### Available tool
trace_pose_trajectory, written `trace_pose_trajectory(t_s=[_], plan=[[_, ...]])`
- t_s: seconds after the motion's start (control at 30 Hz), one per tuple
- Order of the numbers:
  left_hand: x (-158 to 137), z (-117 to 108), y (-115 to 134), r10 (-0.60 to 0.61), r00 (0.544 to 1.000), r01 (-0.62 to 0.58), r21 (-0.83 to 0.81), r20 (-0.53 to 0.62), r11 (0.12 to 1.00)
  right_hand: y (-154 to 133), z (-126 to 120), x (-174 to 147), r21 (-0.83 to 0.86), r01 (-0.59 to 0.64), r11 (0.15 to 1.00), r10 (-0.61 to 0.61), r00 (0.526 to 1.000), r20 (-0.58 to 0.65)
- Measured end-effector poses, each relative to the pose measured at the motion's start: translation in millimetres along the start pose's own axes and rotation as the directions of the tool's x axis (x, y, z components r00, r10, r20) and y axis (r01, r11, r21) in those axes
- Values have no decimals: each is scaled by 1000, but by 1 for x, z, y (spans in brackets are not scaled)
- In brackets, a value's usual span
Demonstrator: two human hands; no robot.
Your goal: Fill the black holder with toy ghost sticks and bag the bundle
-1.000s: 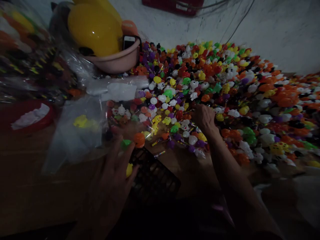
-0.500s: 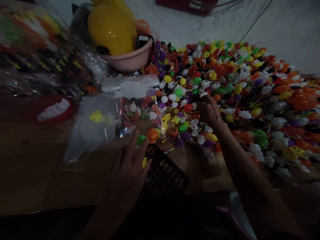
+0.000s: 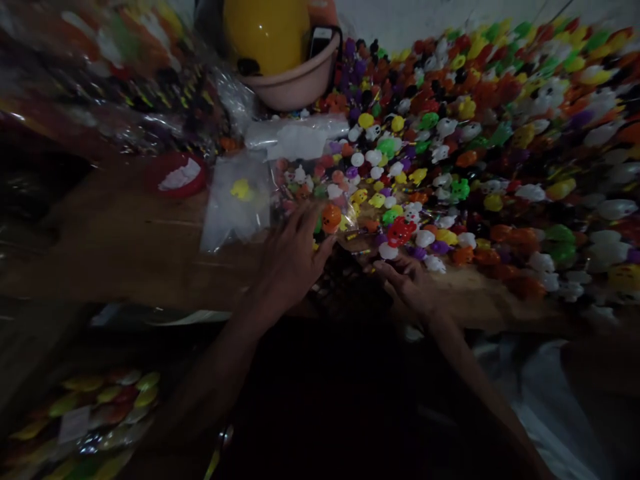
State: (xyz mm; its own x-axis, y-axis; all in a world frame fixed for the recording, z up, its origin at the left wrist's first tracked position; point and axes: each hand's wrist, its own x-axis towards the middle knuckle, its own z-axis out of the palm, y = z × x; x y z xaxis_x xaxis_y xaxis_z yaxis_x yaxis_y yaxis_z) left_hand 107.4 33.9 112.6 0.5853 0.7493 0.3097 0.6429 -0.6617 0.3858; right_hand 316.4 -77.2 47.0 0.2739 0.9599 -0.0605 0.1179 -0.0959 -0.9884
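Observation:
My left hand (image 3: 295, 257) lies palm-down at the left of a dark openwork basket (image 3: 350, 287), thumb and fingers apart. An orange pumpkin-shaped toy (image 3: 331, 218) sits just past its fingertips. Bits of green and yellow toys show between finger and thumb; the palm hides whatever lies beneath. At the basket's right side, my right hand (image 3: 410, 287) pinches low behind a red animal-shaped toy (image 3: 401, 231), which stands above the fingers. A white round toy (image 3: 388, 251) is close to those fingertips; whether it is held too, I cannot tell.
A large heap of small coloured toys (image 3: 465, 160) covers the right and back of the table. Clear plastic bags (image 3: 235, 213), a red dish (image 3: 193, 190) and a pink basin (image 3: 295, 83) stand left and behind. More coloured items (image 3: 110, 407) lie below, lower left.
My right hand has drawn back from the heap to the basket with the red toy. The left hand stays by the same toys. The view has tilted down and turned left.

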Motion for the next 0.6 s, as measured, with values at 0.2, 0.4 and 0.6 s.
trace_pose_trajectory(t_s=[0.2, 0.4, 0.6], plan=[[-2, 7, -1, -46, 997, 46, 3, 58, 999, -4, 4, 1, 60, -19, 998, 13, 995, 97], [1, -8, -4, 30, 999, -30, -5, -13, 1000, -2, 23, 3, 61, 14, 998, -16, 999, 36], [9, -12, -7, 56, 997, -52, -56, 60, 997, 6, 37, 18, 36, 121, 992, -114, 980, -162]])
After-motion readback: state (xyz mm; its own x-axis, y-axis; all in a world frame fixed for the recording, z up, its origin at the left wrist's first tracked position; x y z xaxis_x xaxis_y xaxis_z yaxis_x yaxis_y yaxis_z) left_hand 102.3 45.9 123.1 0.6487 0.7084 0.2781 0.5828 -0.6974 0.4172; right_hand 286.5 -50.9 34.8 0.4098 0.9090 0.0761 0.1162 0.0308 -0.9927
